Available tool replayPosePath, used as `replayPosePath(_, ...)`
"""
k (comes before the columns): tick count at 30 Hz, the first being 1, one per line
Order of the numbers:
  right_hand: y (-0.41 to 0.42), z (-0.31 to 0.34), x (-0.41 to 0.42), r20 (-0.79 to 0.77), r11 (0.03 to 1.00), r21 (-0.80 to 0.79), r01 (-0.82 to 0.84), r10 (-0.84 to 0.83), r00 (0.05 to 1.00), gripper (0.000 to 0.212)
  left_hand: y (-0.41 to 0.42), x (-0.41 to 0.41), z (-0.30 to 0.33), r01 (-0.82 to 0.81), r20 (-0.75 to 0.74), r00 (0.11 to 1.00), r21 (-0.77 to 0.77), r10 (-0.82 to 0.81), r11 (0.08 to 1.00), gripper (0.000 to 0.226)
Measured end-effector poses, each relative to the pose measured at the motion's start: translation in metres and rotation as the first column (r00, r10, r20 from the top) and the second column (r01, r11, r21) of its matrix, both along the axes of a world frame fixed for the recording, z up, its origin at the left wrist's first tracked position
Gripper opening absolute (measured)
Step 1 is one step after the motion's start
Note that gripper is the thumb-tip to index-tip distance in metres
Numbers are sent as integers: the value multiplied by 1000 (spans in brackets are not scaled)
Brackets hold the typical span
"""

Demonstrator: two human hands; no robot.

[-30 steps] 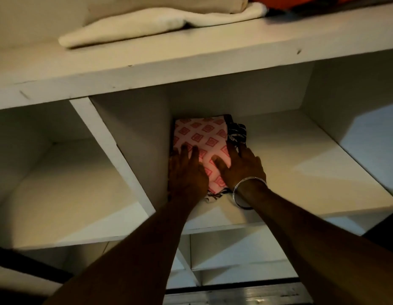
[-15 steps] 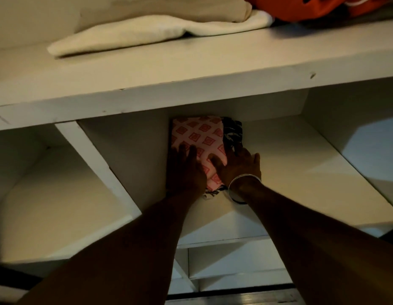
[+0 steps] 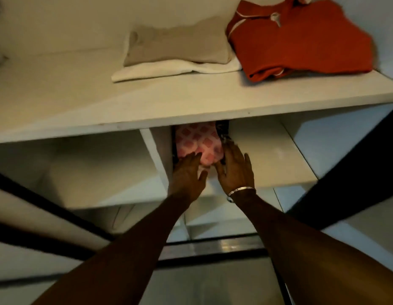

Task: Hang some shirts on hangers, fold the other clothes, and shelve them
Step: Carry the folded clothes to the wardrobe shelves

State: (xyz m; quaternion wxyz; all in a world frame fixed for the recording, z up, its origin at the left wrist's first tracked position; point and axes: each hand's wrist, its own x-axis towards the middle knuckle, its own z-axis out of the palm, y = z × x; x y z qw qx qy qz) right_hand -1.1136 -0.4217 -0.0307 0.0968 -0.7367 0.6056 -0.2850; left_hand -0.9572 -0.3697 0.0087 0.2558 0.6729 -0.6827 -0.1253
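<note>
Setting: white shelving (image 3: 191, 102) is seen from above, with a top board over cubbies split by an upright divider (image 3: 156, 155).
Top board: a beige garment (image 3: 178, 47) is laid on a cream one (image 3: 169, 70); an orange shirt (image 3: 301, 38) is folded just beside them, to the right.
Pink cloth (image 3: 198, 143): folded, patterned with red squares, it is placed in the cubby right of the divider, against its left wall, on top of a dark patterned cloth (image 3: 224, 134) whose edge is seen at its right.
Left hand (image 3: 187, 172): fingers are held straight and spread, laid flat on the near edge of the pink cloth; nothing is gripped.
Right hand (image 3: 234, 170): fingers are extended, fingertips placed at the right edge of the pile; whether contact is made cannot be told. A bracelet (image 3: 241, 190) is worn at the wrist.
</note>
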Motion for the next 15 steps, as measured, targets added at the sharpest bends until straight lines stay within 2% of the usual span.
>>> replayPosePath(3, 59, 19, -1, 87, 997, -69, 25, -19, 996, 56, 59, 18, 1, -3, 23, 1000, -15, 3, 1000, 58)
replayPosePath(6, 95, 50, 7, 137, 990, -140, 4, 15, 990, 52, 104, 46, 22, -6, 113, 993, -89, 16, 996, 54)
replayPosePath(8, 109, 75, 15, 176, 979, -205, -17, 54, 983, 50, 115, 68, 40, -49, 130, 989, -111, 64, 993, 52)
replayPosePath(11, 116, 113, 28, 238, 954, -294, -62, 136, 962, 48, 124, 96, 69, -82, 160, 980, -228, 120, 970, 48)
replayPosePath(15, 100, 175, 48, 205, 893, -424, -152, 258, 944, 44, 110, 116, 133, -166, 144, 959, -419, 246, 893, 43)
